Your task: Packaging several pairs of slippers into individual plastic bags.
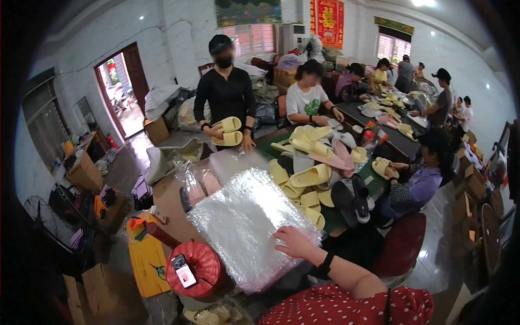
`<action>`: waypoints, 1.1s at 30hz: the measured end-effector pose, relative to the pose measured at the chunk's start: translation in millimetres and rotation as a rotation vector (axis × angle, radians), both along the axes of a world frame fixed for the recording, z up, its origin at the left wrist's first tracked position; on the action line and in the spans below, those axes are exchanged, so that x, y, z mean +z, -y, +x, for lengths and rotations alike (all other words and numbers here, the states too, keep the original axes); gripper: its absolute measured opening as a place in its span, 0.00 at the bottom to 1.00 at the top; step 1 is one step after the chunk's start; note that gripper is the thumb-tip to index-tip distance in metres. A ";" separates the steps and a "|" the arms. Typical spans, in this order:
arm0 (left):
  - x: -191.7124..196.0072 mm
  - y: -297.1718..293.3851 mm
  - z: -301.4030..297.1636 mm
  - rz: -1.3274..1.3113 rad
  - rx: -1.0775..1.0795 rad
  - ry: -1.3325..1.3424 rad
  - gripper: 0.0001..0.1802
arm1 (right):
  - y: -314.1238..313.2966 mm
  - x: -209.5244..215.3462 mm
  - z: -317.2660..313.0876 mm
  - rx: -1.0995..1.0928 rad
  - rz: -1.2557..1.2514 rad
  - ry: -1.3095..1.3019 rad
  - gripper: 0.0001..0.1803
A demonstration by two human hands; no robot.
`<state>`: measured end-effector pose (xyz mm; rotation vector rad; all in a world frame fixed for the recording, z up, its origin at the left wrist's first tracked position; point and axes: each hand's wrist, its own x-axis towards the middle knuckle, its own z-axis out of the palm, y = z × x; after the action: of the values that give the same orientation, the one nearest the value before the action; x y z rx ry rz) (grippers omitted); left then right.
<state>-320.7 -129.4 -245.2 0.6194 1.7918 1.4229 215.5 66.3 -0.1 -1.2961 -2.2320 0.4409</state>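
A thick stack of clear plastic bags (238, 216) lies on the table in front of me. My right hand (295, 242) rests on the stack's right edge, fingers stretched over the plastic and gripping nothing I can make out. A black band circles that wrist. My left hand is out of view. Just beyond the stack is a heap of pale yellow slippers (311, 176), with black slippers (349, 200) at its right side. Across the table a standing person in black holds a pair of yellow slippers (230, 131).
Left of the bags, a phone (183, 271) lies on a red twine roll (208, 262), near green-handled scissors (158, 271) on a yellow stool (145, 254). Co-workers line the long table (352, 116). A dark red chair (401, 244) stands at right; cardboard boxes (111, 292) sit lower left.
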 end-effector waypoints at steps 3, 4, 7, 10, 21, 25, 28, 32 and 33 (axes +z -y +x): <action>-2.5 -11.3 18.4 0.026 -0.008 -0.093 0.27 | 4.2 -1.9 9.4 0.103 -0.003 -0.071 0.25; -1.6 -15.3 25.5 0.036 -0.009 -0.126 0.27 | 7.0 -0.7 13.4 0.161 0.025 -0.136 0.25; 6.1 -14.4 42.2 0.051 -0.001 -0.240 0.28 | 13.5 15.1 24.3 0.169 -0.018 -0.178 0.25; 25.8 -1.4 67.8 0.045 0.017 -0.362 0.28 | 17.2 31.1 49.5 0.152 -0.011 -0.240 0.22; 174.1 50.3 163.6 -0.089 0.024 -0.887 0.29 | -14.6 -20.0 205.5 -0.502 -0.075 -0.164 0.13; 228.8 4.7 225.7 -0.089 0.039 -1.005 0.31 | -31.0 -80.9 274.1 -0.859 -0.358 -0.083 0.22; 286.0 -76.4 290.8 0.061 -0.202 -1.104 0.34 | -39.6 -125.0 329.8 -1.037 -0.481 0.117 0.36; 306.7 -123.8 346.9 0.055 -0.559 -1.096 0.34 | -68.1 -150.1 366.5 -1.085 -0.600 0.150 0.54; 305.1 -132.8 355.0 0.047 -0.607 -1.072 0.34 | -75.1 -155.1 372.8 -1.062 -0.553 0.124 0.58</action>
<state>34.3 3.5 59.9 2.0157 1.9992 0.7080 588.3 141.4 -155.2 -2.5749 -1.2039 0.5584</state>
